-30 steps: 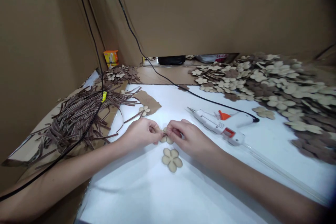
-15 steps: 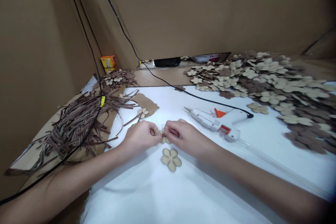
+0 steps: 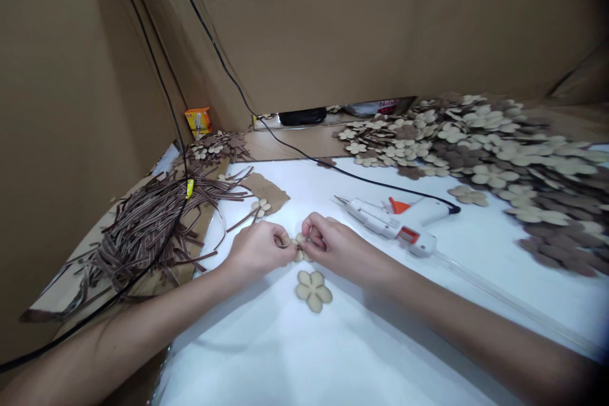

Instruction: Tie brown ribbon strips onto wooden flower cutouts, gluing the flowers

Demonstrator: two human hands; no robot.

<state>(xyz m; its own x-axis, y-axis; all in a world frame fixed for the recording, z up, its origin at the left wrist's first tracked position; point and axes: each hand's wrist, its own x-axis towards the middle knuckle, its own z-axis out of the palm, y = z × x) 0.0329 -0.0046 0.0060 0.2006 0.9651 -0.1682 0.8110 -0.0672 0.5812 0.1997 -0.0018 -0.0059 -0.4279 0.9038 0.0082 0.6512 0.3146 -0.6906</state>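
Observation:
My left hand point(image 3: 257, 247) and my right hand point(image 3: 330, 246) meet over the white table point(image 3: 285, 355), both pinching one small beige flower cutout point(image 3: 299, 247) between their fingertips. A thin brown strip seems to lie across that flower, mostly hidden by the fingers. A second beige flower cutout point(image 3: 313, 290) lies flat on the table just in front of my hands. A white glue gun point(image 3: 392, 223) with an orange trigger rests on its side to the right of my right hand.
A heap of brown strips point(image 3: 143, 222) covers the left side. Many beige and brown flower cutouts point(image 3: 499, 158) pile up at the back right. The glue gun's black cable point(image 3: 295, 152) runs up the cardboard wall. A small yellow box point(image 3: 198, 120) stands in the corner.
Both hands stay pinched on the small flower with only slight finger movement. The camera has shifted a little.

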